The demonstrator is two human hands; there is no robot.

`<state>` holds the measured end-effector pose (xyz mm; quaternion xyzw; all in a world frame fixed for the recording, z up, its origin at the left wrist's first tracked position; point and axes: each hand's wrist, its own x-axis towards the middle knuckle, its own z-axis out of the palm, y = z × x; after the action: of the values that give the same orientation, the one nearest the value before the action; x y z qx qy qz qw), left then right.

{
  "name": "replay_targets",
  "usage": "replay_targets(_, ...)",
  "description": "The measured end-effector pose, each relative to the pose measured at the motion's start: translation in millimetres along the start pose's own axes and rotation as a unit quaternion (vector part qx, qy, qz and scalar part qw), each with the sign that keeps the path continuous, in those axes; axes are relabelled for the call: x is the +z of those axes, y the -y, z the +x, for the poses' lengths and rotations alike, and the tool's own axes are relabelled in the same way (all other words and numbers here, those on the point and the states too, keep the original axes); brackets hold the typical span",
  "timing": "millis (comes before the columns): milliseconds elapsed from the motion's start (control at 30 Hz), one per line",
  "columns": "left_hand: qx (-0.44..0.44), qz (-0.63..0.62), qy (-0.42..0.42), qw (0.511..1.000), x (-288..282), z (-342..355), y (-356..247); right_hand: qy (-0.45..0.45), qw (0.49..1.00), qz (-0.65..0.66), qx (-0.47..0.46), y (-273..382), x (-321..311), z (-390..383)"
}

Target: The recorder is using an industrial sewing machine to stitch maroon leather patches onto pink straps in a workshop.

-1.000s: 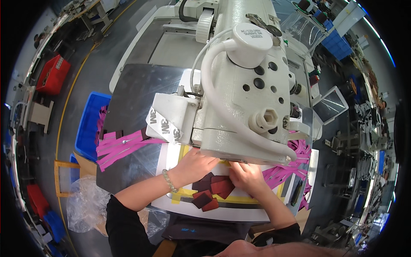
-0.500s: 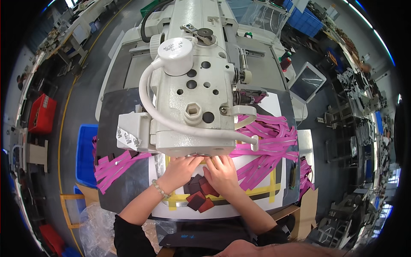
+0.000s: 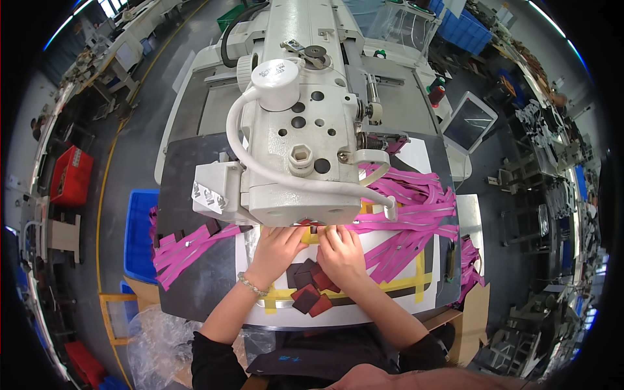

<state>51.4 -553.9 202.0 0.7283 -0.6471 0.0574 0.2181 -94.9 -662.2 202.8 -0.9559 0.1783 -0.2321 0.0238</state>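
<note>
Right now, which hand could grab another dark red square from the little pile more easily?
Probably the right hand. Its wrist lies right beside the dark red squares, nearly touching them. The left hand is a bit further off, with its fingers up by the sewing machine, pressing the piece there.

Black sleeves pushed up, beaded bracelet (image 3: 251,285) on left wrist.
</note>
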Motion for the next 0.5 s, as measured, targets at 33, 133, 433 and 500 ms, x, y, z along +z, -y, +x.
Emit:
replay_targets(33,-0.008,-0.001,0.004,1.0,0.7,-0.1,-2.7,0.0,1.0,0.002,0.001,-0.3,-0.2,-0.5)
replay_targets(133,-0.03,0.035,0.008,0.999,1.6,0.0,-13.3,0.003,1.0,0.002,0.002,-0.6,-0.4,-0.4)
replay_targets(433,-0.036,0.074,0.009,0.997,4.3,0.0,-23.0,0.012,1.0,0.014,0.012,-2.1,-2.8,-0.4)
replay_targets(500,-0.039,0.083,0.016,0.996,4.4,-0.2,-24.2,0.019,1.0,0.016,0.013,-0.5,-3.0,0.3)
